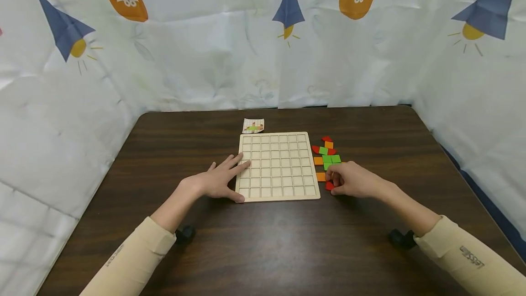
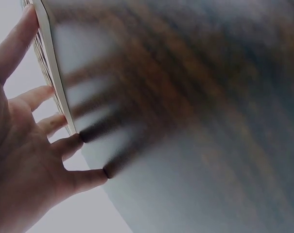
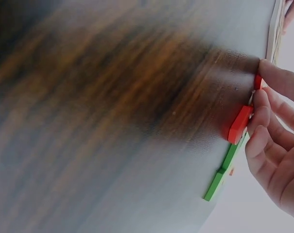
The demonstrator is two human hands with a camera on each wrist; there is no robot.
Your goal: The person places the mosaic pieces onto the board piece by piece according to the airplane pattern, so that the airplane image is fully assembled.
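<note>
Beyond a broad near stretch of dark table (image 1: 263,245), the person's left hand (image 1: 218,182) spreads its fingers over the left edge of a pale board (image 1: 277,166), thumb at the near corner. Just outside the right edge, the right hand (image 1: 355,181) pinches a red piece (image 1: 329,186) between thumb and finger. Raised lines divide the board into square cells. Orange pieces (image 1: 318,161) and green pieces (image 1: 335,158) lie farther along that edge; past the far edge sits a picture card (image 1: 253,125).
</note>
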